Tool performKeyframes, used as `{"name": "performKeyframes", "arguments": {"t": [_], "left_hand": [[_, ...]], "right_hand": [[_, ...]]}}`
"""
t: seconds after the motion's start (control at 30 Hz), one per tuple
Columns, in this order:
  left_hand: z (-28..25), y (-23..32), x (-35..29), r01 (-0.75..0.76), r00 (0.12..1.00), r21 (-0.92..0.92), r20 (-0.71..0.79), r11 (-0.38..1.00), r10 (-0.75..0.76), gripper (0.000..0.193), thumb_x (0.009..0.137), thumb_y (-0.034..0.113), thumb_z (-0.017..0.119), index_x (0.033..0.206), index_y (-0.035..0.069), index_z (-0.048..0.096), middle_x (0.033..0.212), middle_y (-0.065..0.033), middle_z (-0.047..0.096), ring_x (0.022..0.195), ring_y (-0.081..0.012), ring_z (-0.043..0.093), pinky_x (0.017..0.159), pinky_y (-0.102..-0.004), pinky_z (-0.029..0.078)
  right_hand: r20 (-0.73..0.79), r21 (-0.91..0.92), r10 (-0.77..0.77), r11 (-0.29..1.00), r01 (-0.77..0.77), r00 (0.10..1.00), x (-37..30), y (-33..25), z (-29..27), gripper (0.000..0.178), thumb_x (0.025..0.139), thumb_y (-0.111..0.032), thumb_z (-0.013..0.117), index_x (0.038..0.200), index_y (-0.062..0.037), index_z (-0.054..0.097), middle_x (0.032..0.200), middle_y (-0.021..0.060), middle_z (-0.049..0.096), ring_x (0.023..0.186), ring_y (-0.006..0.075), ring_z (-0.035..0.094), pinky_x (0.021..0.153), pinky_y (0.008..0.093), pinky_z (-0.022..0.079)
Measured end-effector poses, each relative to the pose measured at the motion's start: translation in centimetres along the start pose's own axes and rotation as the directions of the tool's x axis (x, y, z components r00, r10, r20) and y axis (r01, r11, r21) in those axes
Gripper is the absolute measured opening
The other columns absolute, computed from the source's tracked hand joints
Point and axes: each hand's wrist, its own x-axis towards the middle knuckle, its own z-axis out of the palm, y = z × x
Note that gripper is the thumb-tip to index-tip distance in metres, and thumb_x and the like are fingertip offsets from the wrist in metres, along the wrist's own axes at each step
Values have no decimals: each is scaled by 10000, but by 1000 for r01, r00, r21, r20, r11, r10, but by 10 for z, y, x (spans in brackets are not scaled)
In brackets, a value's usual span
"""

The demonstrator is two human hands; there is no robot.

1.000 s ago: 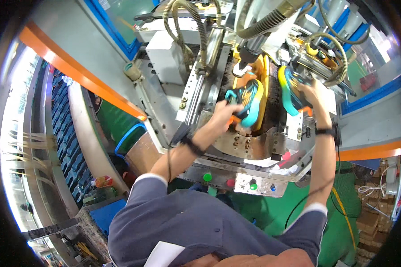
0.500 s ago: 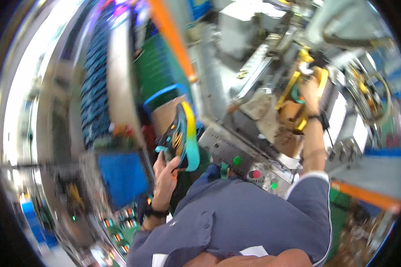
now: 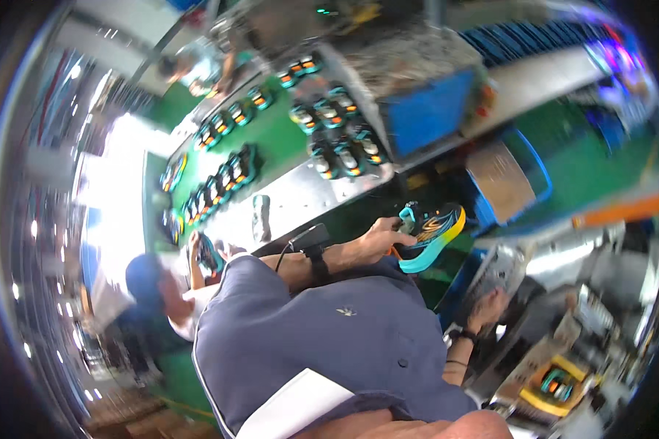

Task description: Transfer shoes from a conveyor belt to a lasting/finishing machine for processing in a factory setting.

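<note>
My left hand [image 3: 379, 243] grips a sneaker [image 3: 436, 235] by its heel end. The shoe has a dark upper with orange lines and a thick sole that runs from turquoise to yellow. My right hand [image 3: 488, 307] is over the metal control panel [image 3: 499, 269] of a machine, and blur hides how its fingers are set. Beyond that hand, another shoe [image 3: 558, 382] sits within a yellow fixture [image 3: 564, 362] on the machine.
At the left, a green-topped work table [image 3: 271, 146] carries rows of similar shoes. A co-worker [image 3: 161, 285] beside it handles a shoe, and another person [image 3: 198, 69] is at its far side. A blue-framed chair [image 3: 505, 179] stands ahead, near a blue panel [image 3: 428, 110].
My view has swung left, bringing the shoe table into sight. My right hand has come away from the yellow fixture to the control panel. The sneaker stays in my left hand.
</note>
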Motion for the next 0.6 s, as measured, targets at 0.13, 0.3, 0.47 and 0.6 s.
{"name": "performKeyframes", "arguments": {"t": [0.13,0.3,0.47,0.6], "left_hand": [[-70,7,-31,-14,955,13,-295,1000,17,366,796,146,705,1076,-65,602,1003,-105,637,928,-136,600,778,-276,476],[-177,5,-26,-357,781,-400,-623,844,35,382,777,24,681,1114,-68,525,985,-109,588,931,-225,612,807,-326,509],[-349,-16,61,-461,397,-266,-915,847,-72,421,672,94,749,1020,-37,552,901,-120,613,794,-227,618,722,-350,512],[-457,-6,112,-490,381,-90,-917,867,120,335,667,78,694,970,-6,577,817,-96,617,674,-212,612,600,-338,514]], "right_hand": [[-12,-124,-30,992,28,999,20,-13,-3,188,868,-139,562,993,-29,650,953,205,629,938,352,578,818,418,461],[-228,82,-219,967,243,949,138,-99,-37,212,865,-136,625,1027,1,633,879,131,624,779,265,568,722,374,466],[-279,269,-528,759,593,802,286,-367,-66,121,911,-78,599,1006,-8,627,961,79,649,797,189,591,698,292,481],[-227,120,-886,386,915,404,347,-602,-73,189,866,-79,635,1048,-28,626,981,91,654,855,227,607,747,322,474]]}}
